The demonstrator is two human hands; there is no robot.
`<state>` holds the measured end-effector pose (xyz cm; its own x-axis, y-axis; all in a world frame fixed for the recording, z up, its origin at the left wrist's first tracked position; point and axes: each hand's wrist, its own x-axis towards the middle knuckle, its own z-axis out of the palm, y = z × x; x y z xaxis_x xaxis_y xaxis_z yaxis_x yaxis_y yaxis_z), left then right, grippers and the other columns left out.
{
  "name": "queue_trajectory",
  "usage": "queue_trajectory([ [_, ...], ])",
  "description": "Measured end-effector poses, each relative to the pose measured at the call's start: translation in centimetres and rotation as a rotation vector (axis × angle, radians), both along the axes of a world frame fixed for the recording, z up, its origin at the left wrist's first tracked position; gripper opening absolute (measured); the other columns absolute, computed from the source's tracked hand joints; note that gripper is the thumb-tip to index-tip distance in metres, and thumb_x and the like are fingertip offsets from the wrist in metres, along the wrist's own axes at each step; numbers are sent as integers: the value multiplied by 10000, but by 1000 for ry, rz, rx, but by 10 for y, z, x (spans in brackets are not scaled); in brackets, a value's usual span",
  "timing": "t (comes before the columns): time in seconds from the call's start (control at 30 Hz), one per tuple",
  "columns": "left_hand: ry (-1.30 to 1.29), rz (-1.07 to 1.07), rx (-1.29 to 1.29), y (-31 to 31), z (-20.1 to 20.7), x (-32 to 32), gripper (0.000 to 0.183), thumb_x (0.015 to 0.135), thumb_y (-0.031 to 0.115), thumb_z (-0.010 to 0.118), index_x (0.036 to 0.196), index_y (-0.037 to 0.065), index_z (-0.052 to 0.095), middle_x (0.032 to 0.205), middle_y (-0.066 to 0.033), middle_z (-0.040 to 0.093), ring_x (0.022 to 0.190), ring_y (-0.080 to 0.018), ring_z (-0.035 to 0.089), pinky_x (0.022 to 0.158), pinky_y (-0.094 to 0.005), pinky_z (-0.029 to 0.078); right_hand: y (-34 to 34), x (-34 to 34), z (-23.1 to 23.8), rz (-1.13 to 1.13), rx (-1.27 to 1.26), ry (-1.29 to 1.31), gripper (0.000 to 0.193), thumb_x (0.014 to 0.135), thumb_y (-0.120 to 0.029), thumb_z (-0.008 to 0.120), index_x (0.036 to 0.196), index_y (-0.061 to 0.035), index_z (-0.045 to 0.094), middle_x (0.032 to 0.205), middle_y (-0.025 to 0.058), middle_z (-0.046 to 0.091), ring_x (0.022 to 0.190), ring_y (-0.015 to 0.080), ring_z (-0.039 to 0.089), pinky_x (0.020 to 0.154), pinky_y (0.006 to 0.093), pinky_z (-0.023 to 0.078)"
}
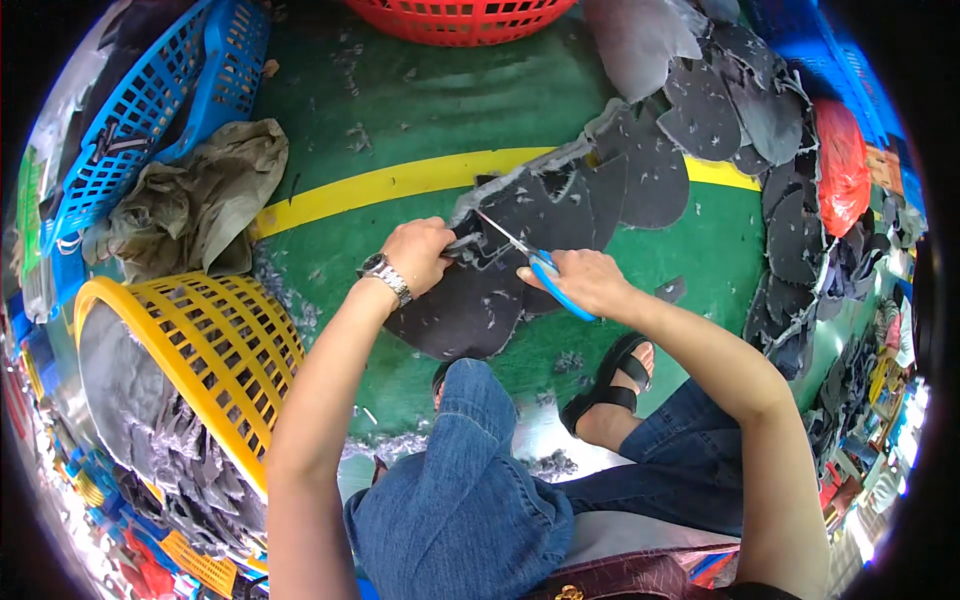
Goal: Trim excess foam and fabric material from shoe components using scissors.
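Observation:
My left hand (418, 255), with a metal-banded watch at the wrist, is closed on the edge of a dark grey fabric piece (455, 310). That piece belongs to a string of rounded, joined dark pieces trailing off to the upper right, with a frayed lighter grey edge. In my right hand (585, 280) is a pair of scissors (543, 262) with blue handles. Its slim blades point up and left, their tips at the frayed edge just right of my left hand. Whether the blades are parted is hard to make out.
A yellow basket (215, 320) filled with grey scraps leans at the left, below a crumpled olive sack (205, 190) and a blue crate (140, 110). A red basket (470, 25) stands ahead. More dark pieces (795, 230) and a red plastic bag (842, 165) lie right. Lint dots the green floor (420, 90).

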<state>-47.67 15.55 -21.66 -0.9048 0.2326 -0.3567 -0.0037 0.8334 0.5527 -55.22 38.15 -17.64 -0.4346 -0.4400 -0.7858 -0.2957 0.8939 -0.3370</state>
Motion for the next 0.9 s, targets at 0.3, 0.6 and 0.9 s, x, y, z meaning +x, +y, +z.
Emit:
queue_trajectory([
  [0.3,-271,99,-505,-18,59,41,105,655,25,561,755,52,578,828,-157,566,813,-309,567,688,-390,465,40,-14,-11,-46,70,-64,778,757,-691,291,923,22,556,923,256,572,904,393,541,764,444,420],
  [0.6,-172,-350,-139,58,80,-30,237,596,55,570,832,57,573,759,-147,575,776,-316,540,677,-413,458,47,-46,-43,-268,-74,-151,774,739,-707,342,835,37,536,762,190,564,745,302,552,659,388,402],
  [0.9,-182,-230,-11,11,-38,-129,338,591,206,699,877,61,594,897,-144,540,916,-323,503,800,-387,416,35,-52,-46,-464,-310,-379,657,721,-722,378,669,-71,446,560,8,398,510,106,395,464,252,319],
])
